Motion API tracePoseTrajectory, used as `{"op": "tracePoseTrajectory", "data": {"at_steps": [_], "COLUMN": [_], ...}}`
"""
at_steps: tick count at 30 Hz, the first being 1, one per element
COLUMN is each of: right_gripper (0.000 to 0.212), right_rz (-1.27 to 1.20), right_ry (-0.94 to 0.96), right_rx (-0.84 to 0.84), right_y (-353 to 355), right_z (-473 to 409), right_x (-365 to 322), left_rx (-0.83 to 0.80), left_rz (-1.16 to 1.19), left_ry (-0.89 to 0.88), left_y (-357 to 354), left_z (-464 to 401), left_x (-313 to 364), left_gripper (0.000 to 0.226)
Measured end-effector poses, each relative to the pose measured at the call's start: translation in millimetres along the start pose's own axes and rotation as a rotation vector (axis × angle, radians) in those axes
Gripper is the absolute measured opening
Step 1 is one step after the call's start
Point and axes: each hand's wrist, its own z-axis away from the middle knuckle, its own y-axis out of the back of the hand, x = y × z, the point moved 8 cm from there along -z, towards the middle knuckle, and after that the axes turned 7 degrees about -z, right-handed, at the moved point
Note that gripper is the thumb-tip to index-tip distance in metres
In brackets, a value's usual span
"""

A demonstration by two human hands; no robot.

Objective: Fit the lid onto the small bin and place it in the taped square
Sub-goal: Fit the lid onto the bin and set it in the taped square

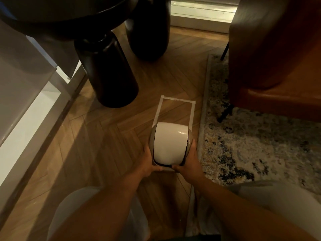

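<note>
Herringbone floor (104, 153); taped square (173, 108) just beyond lidded bin (169, 145), clasped between left hand (150, 164) and right hand (188, 162), near edge overlapped.

No text, label, brand, number or sign can be read anywhere in this view.
</note>
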Motion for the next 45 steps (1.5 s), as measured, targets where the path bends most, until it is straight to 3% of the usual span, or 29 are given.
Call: {"op": "tracePoseTrajectory", "data": {"at_steps": [8,15,29,35,38,45], "right_gripper": [0.152,0.160,0.158,0.153,0.131,0.127], "right_rz": [0.045,0.240,0.190,0.206,0.087,0.000], "right_ry": [-0.003,-0.007,0.066,0.026,-0.025,0.046], "right_rx": [-0.084,-0.270,-0.297,-0.205,-0.244,-0.269], "right_y": [3.0,12.8,24.3,28.1,22.5,19.9], "right_z": [-26.9,-58.8,-84.6,-83.3,-82.5,-86.6], "right_x": [15.2,19.9,10.9,10.8,20.9,12.0], "left_rx": [0.007,0.018,-0.112,-0.080,-0.077,-0.058], "left_rz": [0.032,-0.027,-0.035,-0.040,-0.043,-0.051], "left_ry": [-0.029,-0.030,-0.054,-0.059,-0.067,-0.081], "left_y": [4.7,0.5,16.8,22.9,23.6,35.2], "left_z": [-28.6,-46.8,-77.2,-79.2,-80.5,-87.1], "left_x": [2.9,6.8,23.4,19.1,16.1,20.4], "left_gripper": [0.139,0.144,0.139,0.135,0.134,0.126]}}
